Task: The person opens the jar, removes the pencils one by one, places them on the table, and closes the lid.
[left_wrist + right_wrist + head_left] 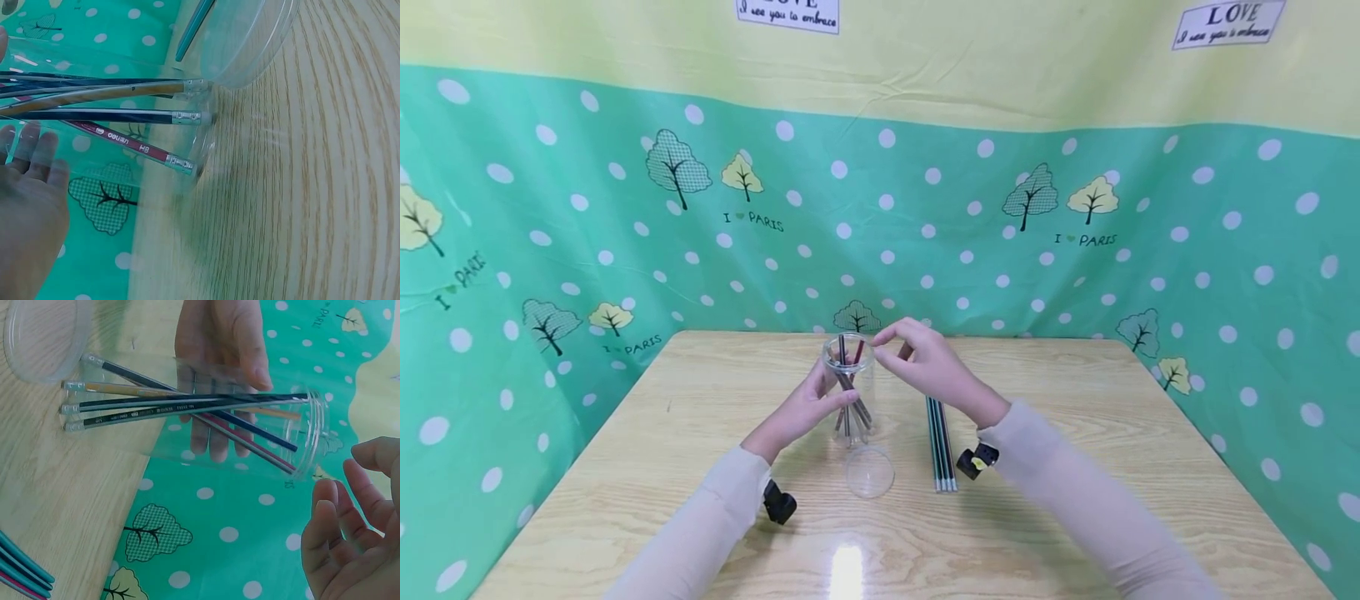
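A clear jar (868, 385) without its lid stands in the middle of the table, held round its side by my left hand (808, 407). Inside it several pencils lean crosswise: dark ones (137, 415), a yellow-brown one (125, 93) and a dark red one (119, 138), their eraser ends down. Beside the jar's rim is my right hand (931, 365), fingers loosely bent with nothing seen between them. Just in front of the jar the round clear lid (870, 473) lies flat on the tabletop.
To the right of the jar, a row of green and dark pencils (938, 446) lies on the wooden table (715, 467), partly under the right forearm. A green and yellow dotted curtain (887, 208) hangs behind and at both sides.
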A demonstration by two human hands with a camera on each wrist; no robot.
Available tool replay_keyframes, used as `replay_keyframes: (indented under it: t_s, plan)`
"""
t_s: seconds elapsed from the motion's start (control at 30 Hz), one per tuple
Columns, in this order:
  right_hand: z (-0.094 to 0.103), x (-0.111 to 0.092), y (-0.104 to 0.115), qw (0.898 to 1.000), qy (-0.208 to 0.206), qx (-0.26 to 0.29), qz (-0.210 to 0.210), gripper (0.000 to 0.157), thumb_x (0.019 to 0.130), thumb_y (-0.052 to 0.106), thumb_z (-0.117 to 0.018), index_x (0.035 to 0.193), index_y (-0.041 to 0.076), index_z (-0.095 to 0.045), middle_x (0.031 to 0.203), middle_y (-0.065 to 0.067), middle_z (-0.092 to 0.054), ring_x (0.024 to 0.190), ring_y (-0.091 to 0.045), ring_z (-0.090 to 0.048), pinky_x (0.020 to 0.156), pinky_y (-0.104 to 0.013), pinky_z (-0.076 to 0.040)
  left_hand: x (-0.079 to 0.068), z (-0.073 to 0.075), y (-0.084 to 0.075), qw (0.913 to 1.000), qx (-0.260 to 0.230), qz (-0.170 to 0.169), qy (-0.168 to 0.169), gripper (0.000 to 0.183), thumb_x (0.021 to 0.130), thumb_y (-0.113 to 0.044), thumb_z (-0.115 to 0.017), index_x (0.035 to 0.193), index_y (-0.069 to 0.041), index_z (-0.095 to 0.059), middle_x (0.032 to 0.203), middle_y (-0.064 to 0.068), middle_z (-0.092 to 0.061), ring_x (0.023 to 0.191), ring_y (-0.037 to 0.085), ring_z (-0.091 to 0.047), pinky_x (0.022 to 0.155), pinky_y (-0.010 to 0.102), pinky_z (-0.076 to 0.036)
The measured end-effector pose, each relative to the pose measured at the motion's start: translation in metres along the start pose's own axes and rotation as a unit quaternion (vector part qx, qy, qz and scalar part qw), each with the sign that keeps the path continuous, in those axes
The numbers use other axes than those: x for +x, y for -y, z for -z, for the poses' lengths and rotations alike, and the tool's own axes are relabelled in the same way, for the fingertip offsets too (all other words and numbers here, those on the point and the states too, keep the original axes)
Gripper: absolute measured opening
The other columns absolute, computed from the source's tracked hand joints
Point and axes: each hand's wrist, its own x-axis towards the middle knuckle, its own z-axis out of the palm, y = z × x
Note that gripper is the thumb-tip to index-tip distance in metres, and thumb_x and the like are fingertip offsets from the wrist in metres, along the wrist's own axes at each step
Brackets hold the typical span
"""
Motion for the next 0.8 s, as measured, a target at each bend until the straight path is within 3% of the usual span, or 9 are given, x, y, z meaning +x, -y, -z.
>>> replay_keyframes:
  t_s: [0.3,0.53,0.7,0.8]
  plan:
    - [-0.020,0.003,0.006,1.000,0.024,0.010,0.016,0.022,0.097,0.020,-0.068,0.116,0.009,-0.071,0.116,-0.004,-0.067,0.070,-0.014,-0.058,0.061,-0.028,-0.052,-0.003,0.001,-0.002,0.9999,-0.011,0.011,0.002,0.082,0.099,-0.026,-0.066,0.160,-0.037,-0.013,0.162,0.001,-0.028,0.150,0.027,-0.020,0.117,0.061,-0.016]
    - [-0.030,0.006,0.010,0.997,0.032,-0.048,0.049,0.025,0.097,0.020,-0.068,0.120,0.011,-0.071,0.113,-0.002,-0.070,0.058,-0.011,-0.054,0.054,-0.024,-0.049,-0.002,0.001,0.000,0.9998,-0.012,-0.011,0.013,0.078,0.101,-0.022,-0.063,0.161,-0.030,-0.014,0.164,-0.004,-0.023,0.150,0.028,-0.017,0.117,0.063,-0.013]
    - [-0.032,0.008,0.015,0.995,0.036,-0.083,0.049,0.027,0.098,0.024,-0.067,0.123,0.013,-0.071,0.111,0.000,-0.071,0.064,-0.008,-0.058,0.060,-0.022,-0.051,-0.003,0.001,-0.001,0.9998,-0.014,-0.005,0.010,0.080,0.100,-0.022,-0.064,0.161,-0.031,-0.013,0.163,-0.004,-0.026,0.149,0.026,-0.021,0.116,0.063,-0.015]
    - [-0.033,0.009,0.018,0.994,0.036,-0.097,0.040,0.025,0.098,0.025,-0.066,0.120,0.014,-0.072,0.110,0.003,-0.071,0.068,-0.005,-0.059,0.063,-0.021,-0.052,-0.002,0.001,-0.001,0.9996,-0.017,-0.017,0.015,0.075,0.101,-0.021,-0.064,0.160,-0.032,-0.020,0.161,-0.007,-0.030,0.148,0.024,-0.026,0.117,0.061,-0.015]
